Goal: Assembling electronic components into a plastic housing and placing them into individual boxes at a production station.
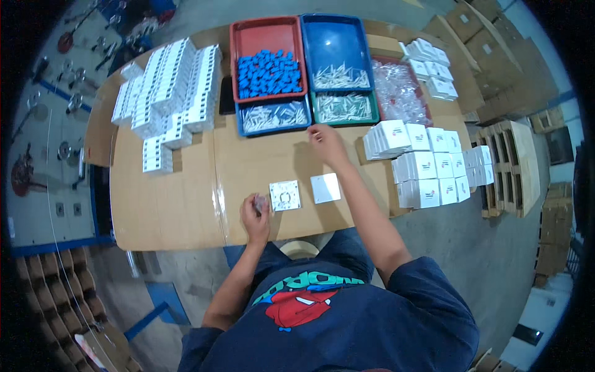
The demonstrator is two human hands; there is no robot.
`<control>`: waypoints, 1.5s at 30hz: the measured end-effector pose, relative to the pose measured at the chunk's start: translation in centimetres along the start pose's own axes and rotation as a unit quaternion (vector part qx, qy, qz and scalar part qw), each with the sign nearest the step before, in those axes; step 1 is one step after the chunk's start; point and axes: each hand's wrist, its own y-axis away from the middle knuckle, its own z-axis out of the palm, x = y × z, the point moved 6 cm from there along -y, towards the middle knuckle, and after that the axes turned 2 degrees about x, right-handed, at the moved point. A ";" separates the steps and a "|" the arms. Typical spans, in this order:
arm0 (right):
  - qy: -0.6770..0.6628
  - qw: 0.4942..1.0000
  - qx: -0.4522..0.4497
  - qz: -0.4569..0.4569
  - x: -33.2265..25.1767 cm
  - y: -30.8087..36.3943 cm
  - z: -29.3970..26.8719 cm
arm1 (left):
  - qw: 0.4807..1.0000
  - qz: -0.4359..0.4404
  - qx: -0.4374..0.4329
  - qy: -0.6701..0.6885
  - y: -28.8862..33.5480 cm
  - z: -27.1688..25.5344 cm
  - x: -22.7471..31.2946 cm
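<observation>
My left hand (253,220) is closed around a small clear plastic bag (261,203) near the table's front edge. Just right of it lies a white square plate with cutouts (285,196). A plain white square cover (325,188) rests further right. My right hand (328,146) is stretched forward, fingers drawn together, close to the front edges of a small blue tray (274,131) and a green tray (375,110). Whatever its fingers hold, if anything, is too small to tell. White plugs or screws (276,115) fill the small blue tray; similar pale pieces (343,106) lie in the green one.
Behind stand a red tray with blue plugs (269,73) and a large blue tray (334,43). A heap of clear bags (400,90) sits right of these. Stacked white boxes (164,93) occupy the left; more white boxes (427,164) stand at right. Cardboard (180,214) covers the table.
</observation>
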 end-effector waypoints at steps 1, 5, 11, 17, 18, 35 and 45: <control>0.037 0.999 0.036 0.011 1.5 -1.7 -1.8 | 1.000 0.009 -0.004 0.003 0.0 0.0 0.3; 0.197 0.976 0.095 -0.022 3.3 -6.0 -5.5 | 1.000 0.000 -0.013 0.005 -0.5 0.2 0.5; 0.267 0.963 0.042 -0.018 3.3 -8.2 -3.1 | 0.999 -0.011 0.019 0.031 -0.5 0.4 0.2; 0.203 0.975 0.083 -0.048 7.3 -10.2 -4.8 | 1.000 -0.011 -0.005 0.023 -0.4 0.2 0.0; 0.184 0.977 0.095 -0.041 8.2 -10.5 -5.4 | 1.000 -0.009 -0.004 0.013 -0.4 0.1 0.3; -0.020 0.986 0.115 0.115 13.1 -13.1 -7.5 | 1.000 0.002 0.003 0.000 -0.9 0.1 1.7; -0.103 0.976 0.118 0.148 6.9 -10.5 -8.4 | 1.000 -0.010 -0.002 -0.013 -0.8 -0.2 1.3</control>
